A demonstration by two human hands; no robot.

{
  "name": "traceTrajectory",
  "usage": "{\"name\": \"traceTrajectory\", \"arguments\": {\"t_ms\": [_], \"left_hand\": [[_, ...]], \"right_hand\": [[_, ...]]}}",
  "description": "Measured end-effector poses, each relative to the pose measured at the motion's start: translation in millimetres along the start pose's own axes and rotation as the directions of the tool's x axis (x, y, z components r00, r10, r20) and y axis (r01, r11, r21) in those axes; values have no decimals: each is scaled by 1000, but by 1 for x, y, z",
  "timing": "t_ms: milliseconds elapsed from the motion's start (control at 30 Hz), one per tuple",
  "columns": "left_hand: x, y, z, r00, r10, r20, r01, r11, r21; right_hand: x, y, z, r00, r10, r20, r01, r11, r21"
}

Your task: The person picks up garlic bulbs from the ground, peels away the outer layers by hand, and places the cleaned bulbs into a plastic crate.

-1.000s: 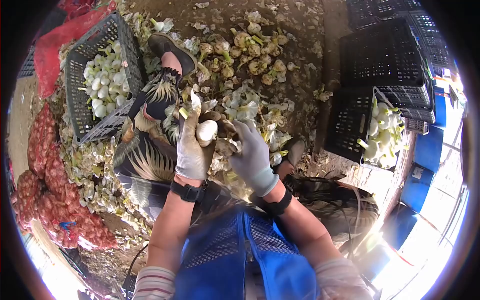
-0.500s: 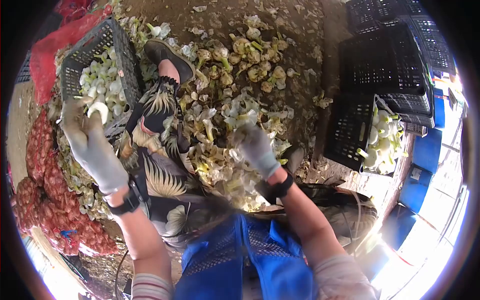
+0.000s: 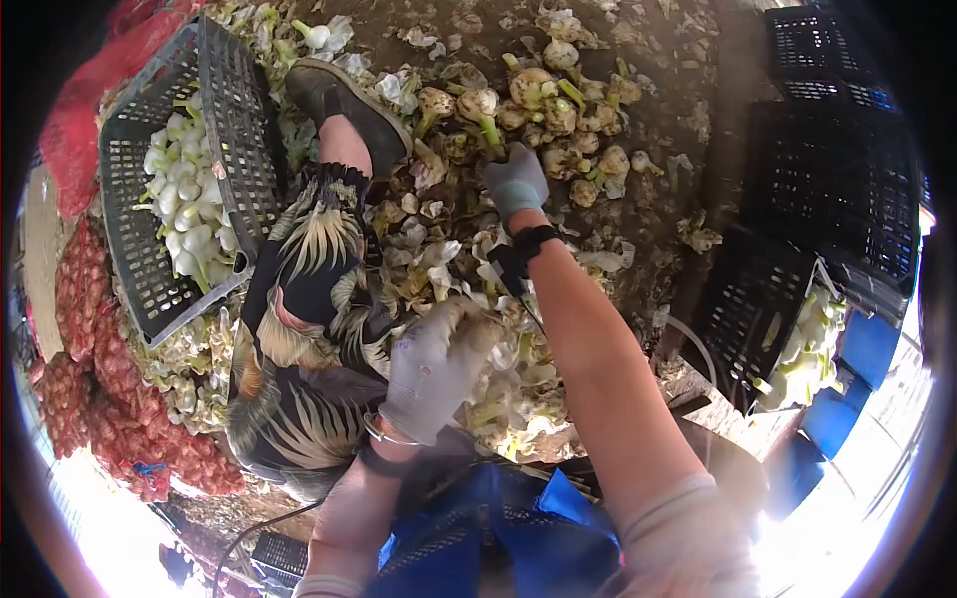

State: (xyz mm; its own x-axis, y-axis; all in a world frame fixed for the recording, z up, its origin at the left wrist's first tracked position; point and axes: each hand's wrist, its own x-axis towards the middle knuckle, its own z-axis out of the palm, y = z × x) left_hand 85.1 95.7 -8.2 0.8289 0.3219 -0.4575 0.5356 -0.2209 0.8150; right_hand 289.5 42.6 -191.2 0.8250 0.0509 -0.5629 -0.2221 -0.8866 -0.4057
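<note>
My right hand (image 3: pixel 516 181), in a grey glove, reaches out to the heap of unpeeled garlic bulbs (image 3: pixel 538 95). Its fingers are closed on the green stem of one garlic bulb (image 3: pixel 478 103) at the heap's near side. Closer to my body, my left hand (image 3: pixel 434 369), also gloved, hangs over loose pale skins (image 3: pixel 518 384) with its fingers curled in. Whatever may lie inside those fingers is hidden. To the left, a black crate (image 3: pixel 239 110) holds several white peeled bulbs (image 3: pixel 184 199) with green stem ends.
My leg and dark shoe (image 3: pixel 349 110) lie between crate and heap. Red mesh sacks (image 3: pixel 110 389) line the left side. At right stand stacked black crates (image 3: pixel 827 189), with white bulbs (image 3: pixel 807 349) in a lower one. Skins litter the dirt floor (image 3: pixel 678 100).
My left hand has left the crate, where it held a white bulb, and moved right and nearer my body. My right hand has moved forward to the heap and closed on a stem.
</note>
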Motion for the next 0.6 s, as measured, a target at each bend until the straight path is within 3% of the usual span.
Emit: {"name": "traceTrajectory", "arguments": {"t_ms": [67, 100, 133, 167, 233, 300, 333, 367, 400, 433, 467, 500, 533, 567, 600], "left_hand": [[3, -7, 3, 1000, -4, -24, 3, 999, -41], [6, -11, 4, 998, 4, -57, -8, 997, -78], [7, -19, 6, 995, 68, -71, -71, 997, -42], [6, -22, 9, 994, 78, -73, -82, 996, -46], [4, -23, 11, 972, 175, -155, -175, 985, 13], [0, -23, 12, 954, 258, -155, -249, 966, 75], [-1, -20, 11, 955, 275, -109, -269, 961, 67], [-3, -18, 9, 954, 293, -63, -289, 955, 59], [-3, -13, 6, 920, 387, -64, -391, 918, -74], [-11, -7, 5, 912, 404, -64, -408, 910, -70], [-21, 1, 2, 945, 320, -63, -324, 941, -96], [-29, 11, 0, 971, 232, -62, -238, 964, -121], [-33, 17, 0, 866, 472, -164, -471, 881, 49], [-39, 22, 0, 856, 491, -162, -490, 870, 53], [-49, 26, 2, 862, 481, -158, -468, 876, 113]], "right_hand": [[15, 43, 20, 981, -73, -182, 102, 983, 154], [11, 61, 18, 978, -74, -195, 104, 984, 146], [-5, 79, 13, 996, -66, -64, 89, 859, 504], [-26, 90, 8, 992, -111, 66, 16, 615, 789], [-83, 82, -18, 973, -221, 60, 65, 517, 854], [-132, 82, -44, 940, -191, 283, -148, 518, 843], [-161, 67, -57, 920, -388, 47, 162, 489, 857], [-174, 65, -68, 918, -396, 31, 179, 482, 858], [-184, 64, -77, 943, -312, 116, -59, 186, 981], [-193, 66, -86, 937, -264, 227, -273, -152, 950], [-195, 81, -85, 953, -299, 52, -34, 64, 997], [-197, 87, -89, 951, -308, 35, -19, 57, 998], [-199, 92, -94, 985, -143, 98, -52, 299, 953], [-201, 98, -97, 992, 43, 118, -123, 511, 851], [-226, 85, -111, 989, -73, 132, -79, 496, 865]]}}
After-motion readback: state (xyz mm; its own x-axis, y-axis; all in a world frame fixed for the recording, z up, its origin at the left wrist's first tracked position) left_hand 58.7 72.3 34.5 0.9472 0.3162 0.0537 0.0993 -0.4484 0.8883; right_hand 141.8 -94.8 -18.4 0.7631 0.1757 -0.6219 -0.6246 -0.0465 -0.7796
